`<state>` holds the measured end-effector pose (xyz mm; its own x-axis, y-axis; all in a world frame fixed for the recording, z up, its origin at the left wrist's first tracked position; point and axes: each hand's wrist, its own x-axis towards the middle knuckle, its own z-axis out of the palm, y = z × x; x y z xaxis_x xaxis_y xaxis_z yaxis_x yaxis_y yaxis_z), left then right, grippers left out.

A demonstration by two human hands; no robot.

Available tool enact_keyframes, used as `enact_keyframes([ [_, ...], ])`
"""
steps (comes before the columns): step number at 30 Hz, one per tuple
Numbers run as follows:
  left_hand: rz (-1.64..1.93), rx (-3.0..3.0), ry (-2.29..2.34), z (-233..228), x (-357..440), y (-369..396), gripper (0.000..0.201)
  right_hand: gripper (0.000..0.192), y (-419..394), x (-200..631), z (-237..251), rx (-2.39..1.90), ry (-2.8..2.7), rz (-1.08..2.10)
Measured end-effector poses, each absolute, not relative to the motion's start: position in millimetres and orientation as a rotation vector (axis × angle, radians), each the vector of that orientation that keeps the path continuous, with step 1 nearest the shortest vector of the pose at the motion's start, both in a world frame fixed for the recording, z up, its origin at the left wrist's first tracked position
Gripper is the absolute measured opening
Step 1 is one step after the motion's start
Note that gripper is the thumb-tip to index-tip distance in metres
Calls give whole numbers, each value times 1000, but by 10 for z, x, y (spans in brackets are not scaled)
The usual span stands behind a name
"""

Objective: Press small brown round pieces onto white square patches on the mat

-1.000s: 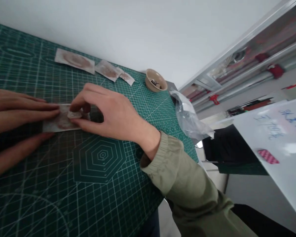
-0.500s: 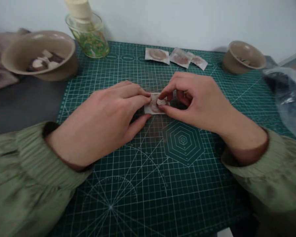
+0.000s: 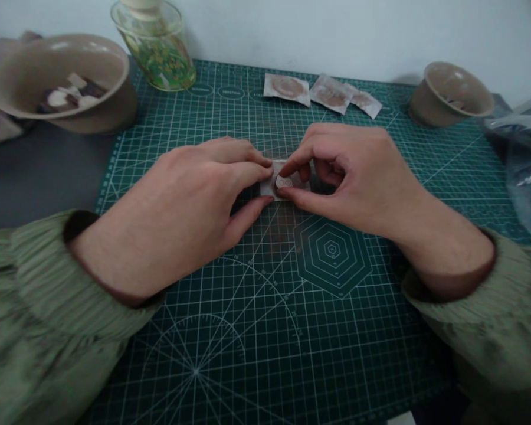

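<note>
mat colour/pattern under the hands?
Dark green cutting mat with a white grid, arcs and a hexagon; head view, the only one.

A green cutting mat [image 3: 230, 330], printed with a white grid, arcs and a hexagon, is laid over a dark grey table [image 3: 39, 177]. Three small translucent packets [image 3: 321, 92], each with a brownish round patch, are set in a row near the mat's far edge. A large tan bowl [image 3: 62, 82] holding pale and dark pieces is placed at far left; a smaller tan bowl [image 3: 451, 94] is seen at far right. A glass jar [image 3: 157, 44] with green contents is stood against the white wall. A clear plastic bag [image 3: 524, 171] is seen at the right edge.
</note>
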<state>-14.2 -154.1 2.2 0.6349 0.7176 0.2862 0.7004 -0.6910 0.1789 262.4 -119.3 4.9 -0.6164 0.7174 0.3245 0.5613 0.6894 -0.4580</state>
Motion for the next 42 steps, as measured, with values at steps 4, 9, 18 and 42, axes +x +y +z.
enact_keyframes([
  [4,569,2811,1193,38,-147,-1529,40,9,-1205,2631,56,-1015,-2388,449],
  [9,530,2790,1237,45,-135,-1510,35,8,-1192,2615,75,-1030,-2396,506],
  [18,553,2764,1251,34,-139,-1527,34,10,-1220,2584,78,-1038,-2378,518],
  [42,574,2746,1232,15,-155,-1482,43,8,-1189,2568,88,-1167,-2314,538],
])
